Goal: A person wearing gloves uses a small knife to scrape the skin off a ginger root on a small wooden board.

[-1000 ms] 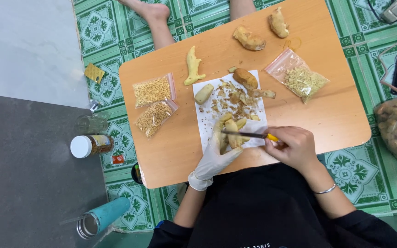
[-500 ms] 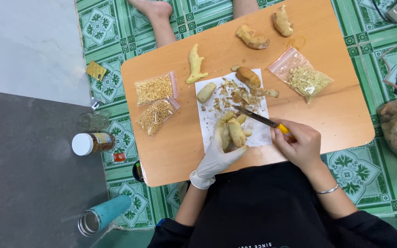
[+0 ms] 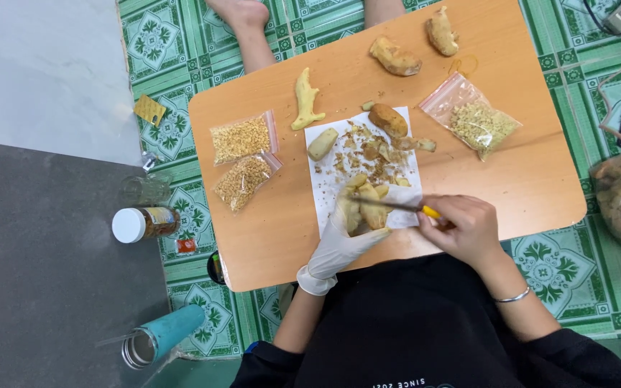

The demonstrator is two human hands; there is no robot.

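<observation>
My left hand [image 3: 339, 241], in a white glove, grips a knobbly piece of ginger root [image 3: 363, 205] over the near edge of a white paper sheet [image 3: 325, 190]. My right hand [image 3: 468, 226] holds a small knife [image 3: 397, 206] with a yellow handle, its blade lying across the ginger. Peel scraps [image 3: 371, 154] are strewn over the paper. An unpeeled ginger piece [image 3: 388, 119] and a pale peeled piece [image 3: 322, 144] lie on the sheet's far part.
The low orange table [image 3: 526, 172] also bears three clear bags of chopped bits [image 3: 242, 140] [image 3: 246, 179] [image 3: 477, 123], a peeled root [image 3: 305, 100] and two unpeeled roots [image 3: 394, 57] [image 3: 442, 32]. Another person's foot [image 3: 242, 14] rests at the far edge. A jar [image 3: 145, 224] and teal bottle [image 3: 163, 334] stand on the floor at left.
The knife blade swung out towards the far side of the ginger and has come back to lie flat across it. The gloved hand has kept its hold on the ginger.
</observation>
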